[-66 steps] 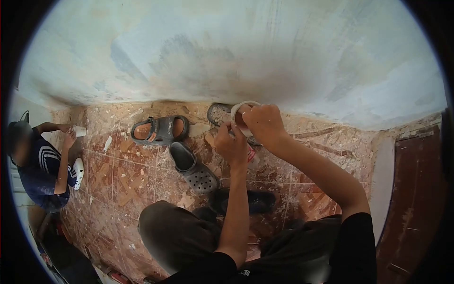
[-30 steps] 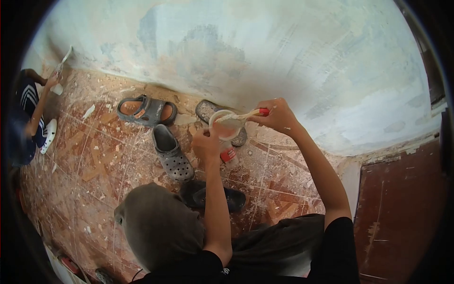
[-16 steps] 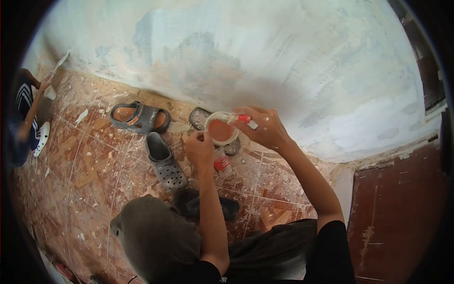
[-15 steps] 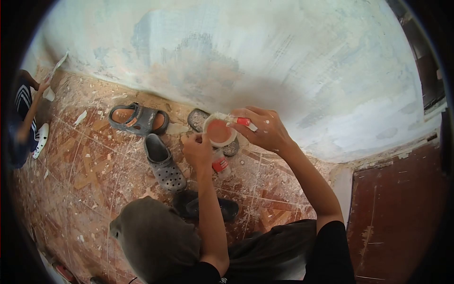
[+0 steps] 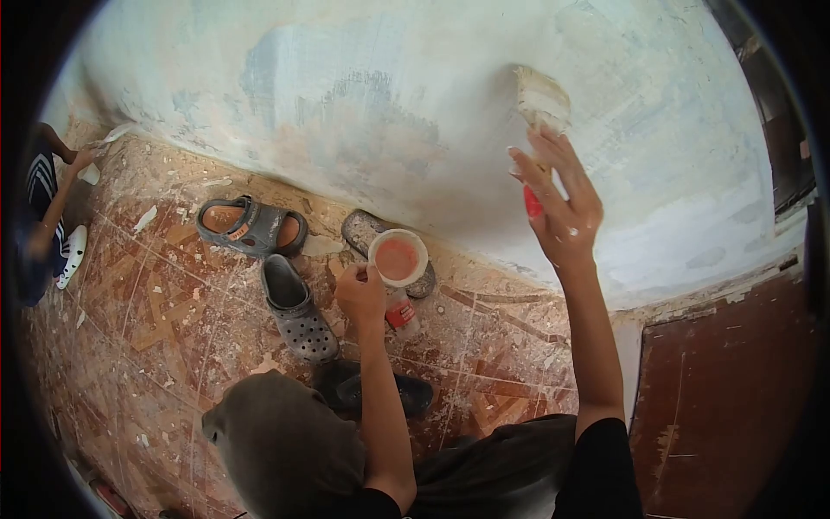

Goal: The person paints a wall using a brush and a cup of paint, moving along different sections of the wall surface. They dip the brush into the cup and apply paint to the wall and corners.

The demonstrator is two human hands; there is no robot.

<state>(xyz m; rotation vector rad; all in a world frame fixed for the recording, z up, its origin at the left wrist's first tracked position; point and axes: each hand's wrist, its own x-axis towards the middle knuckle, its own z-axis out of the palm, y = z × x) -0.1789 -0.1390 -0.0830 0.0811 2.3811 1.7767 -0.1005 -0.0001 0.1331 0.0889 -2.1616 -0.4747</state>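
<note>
My right hand grips a paintbrush by its red handle. The wide, pale bristles are up against the patchy white wall, or very close to it. Lower down, my left hand is closed on the near-left rim of a small white tub with reddish-pink contents. Just below the tub is a clear plastic bottle with a red label. A grey, speckled sandal lies partly behind the tub.
Grey clogs and another clog with an orange insole sit on the debris-strewn tiled floor. Dark slippers lie between my knees. At the far left is another person's arm. A brown panel stands at right.
My right hand has lifted the paintbrush from the tub up and right to the wall. My left hand stays at the tub. The other person's hand at left has shifted slightly.
</note>
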